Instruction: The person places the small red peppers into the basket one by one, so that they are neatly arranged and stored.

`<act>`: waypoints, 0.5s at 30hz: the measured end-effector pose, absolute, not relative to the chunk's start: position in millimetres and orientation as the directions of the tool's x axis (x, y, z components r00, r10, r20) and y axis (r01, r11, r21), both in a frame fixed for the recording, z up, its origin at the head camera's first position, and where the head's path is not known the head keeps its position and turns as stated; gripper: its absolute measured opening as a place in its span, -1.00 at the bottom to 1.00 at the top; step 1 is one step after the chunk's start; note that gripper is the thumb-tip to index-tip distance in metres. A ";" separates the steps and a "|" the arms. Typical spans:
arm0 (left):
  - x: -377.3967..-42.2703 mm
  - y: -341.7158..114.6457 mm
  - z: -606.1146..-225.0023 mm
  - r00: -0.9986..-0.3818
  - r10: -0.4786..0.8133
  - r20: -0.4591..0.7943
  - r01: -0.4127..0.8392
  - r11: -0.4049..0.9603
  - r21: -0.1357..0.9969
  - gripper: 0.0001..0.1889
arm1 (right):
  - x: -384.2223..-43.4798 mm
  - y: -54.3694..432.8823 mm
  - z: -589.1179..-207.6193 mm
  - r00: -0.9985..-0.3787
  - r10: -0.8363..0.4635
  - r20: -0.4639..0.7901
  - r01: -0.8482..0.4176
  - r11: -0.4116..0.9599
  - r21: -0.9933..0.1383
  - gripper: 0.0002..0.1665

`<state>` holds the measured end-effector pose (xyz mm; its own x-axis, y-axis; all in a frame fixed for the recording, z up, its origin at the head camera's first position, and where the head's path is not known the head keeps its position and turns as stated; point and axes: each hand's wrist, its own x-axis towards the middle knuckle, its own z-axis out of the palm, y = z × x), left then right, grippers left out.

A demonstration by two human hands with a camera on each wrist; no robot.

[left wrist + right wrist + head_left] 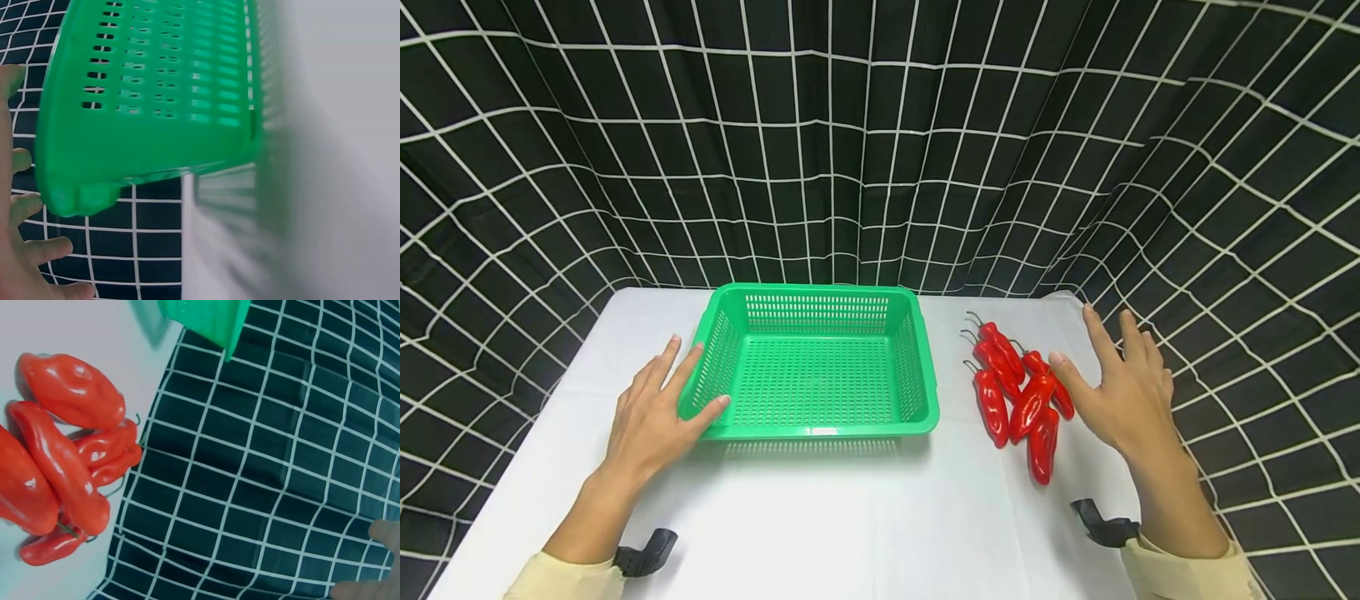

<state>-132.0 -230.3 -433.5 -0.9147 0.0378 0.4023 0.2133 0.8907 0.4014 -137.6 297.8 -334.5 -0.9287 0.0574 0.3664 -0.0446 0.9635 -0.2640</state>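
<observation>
A green plastic basket (820, 432) with slotted walls stands on the white table, with nothing inside it. My left hand (655, 412) is at the basket's left side, fingers spread and thumb over the front left corner. In the left wrist view the basket (144, 144) fills the middle, with several fingers of the left hand (25, 250) at the left edge. Several red peppers (992, 407) with thin green stems lie in a loose pile right of the basket. My right hand (1127, 400) hovers just right of the peppers (69, 475), fingers spread, holding nothing.
A white cloth (850, 517) covers the table. Behind it and along both sides hangs a black curtain (820, 150) with a white grid. Each wrist carries a black camera mount (646, 554).
</observation>
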 end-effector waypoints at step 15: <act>-132.1 -235.4 -459.4 -0.916 0.078 0.394 0.266 0.852 0.450 -0.16 | -130.9 308.0 -343.7 -0.944 0.103 0.314 0.013 0.961 -0.275 -0.03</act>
<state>-132.1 -235.4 -459.4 -0.9159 0.0782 0.3937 0.2662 0.8524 0.4500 -130.9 308.0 -343.7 -0.9438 0.1028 0.3142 0.0132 0.9614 -0.2749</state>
